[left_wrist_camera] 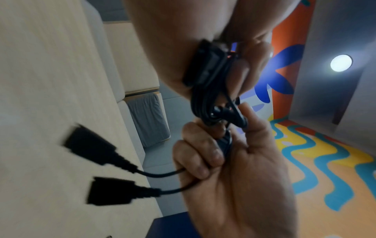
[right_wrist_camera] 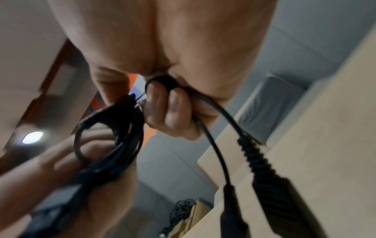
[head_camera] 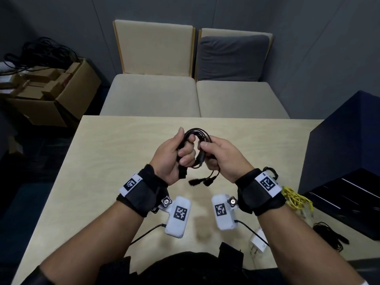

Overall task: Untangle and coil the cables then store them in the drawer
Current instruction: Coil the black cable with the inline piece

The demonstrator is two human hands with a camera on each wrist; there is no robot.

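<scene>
A black cable (head_camera: 197,131) is wound into a small coil and held above the wooden table (head_camera: 102,161). My left hand (head_camera: 182,153) grips the coil's left side, fingers curled through the loop. My right hand (head_camera: 207,153) pinches the right side near a thicker joint. Two short black plug ends (head_camera: 205,181) dangle below the hands; they show blurred in the left wrist view as plug ends (left_wrist_camera: 91,145) and close in the right wrist view as plug ends (right_wrist_camera: 274,190). The dark blue drawer unit (head_camera: 345,157) stands at the table's right.
A yellow cable (head_camera: 296,197), a loose black cable (head_camera: 331,235) and a white charger (head_camera: 260,242) lie on the table near my right forearm. Two beige seats (head_camera: 193,97) stand beyond the table. A cardboard box (head_camera: 57,93) with more cables sits on the floor at left.
</scene>
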